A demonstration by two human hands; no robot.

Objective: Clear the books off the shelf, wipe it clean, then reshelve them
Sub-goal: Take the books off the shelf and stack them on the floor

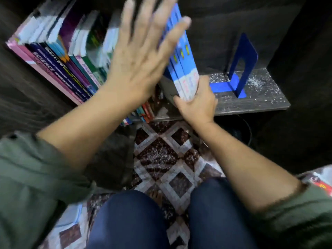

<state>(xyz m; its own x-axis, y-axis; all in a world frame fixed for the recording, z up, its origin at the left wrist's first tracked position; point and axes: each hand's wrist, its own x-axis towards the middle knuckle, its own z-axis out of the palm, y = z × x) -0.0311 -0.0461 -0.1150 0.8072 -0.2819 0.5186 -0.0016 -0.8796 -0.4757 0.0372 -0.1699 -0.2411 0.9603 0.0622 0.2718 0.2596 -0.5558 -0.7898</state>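
Head view: the dark shelf (260, 103) holds everything here. At its left end stands a row of books (59, 65), spines towards the person and tops leaning left. They are too blurred to count, though a pink one at the far left and one marked SCIENCE can be read.

Next comes the left hand (138, 56), blurred, fingers straight and spread apart, laid flat against the left side of the blue books (181, 56). These look like three, pressed together. They stand on end on the shelf with the long axis upright and the spines facing the person, just right of the row.

The right hand (197, 103) is clamped round their lower end, thumb on the left and fingers wrapped to the right.

Further right and apart from them stands one blue bookend (242, 63), its foot pointing left along the board, with white specks (258, 81) scattered around it.

More spines (143, 114) show below the shelf's front edge, above a patterned floor (161, 155).
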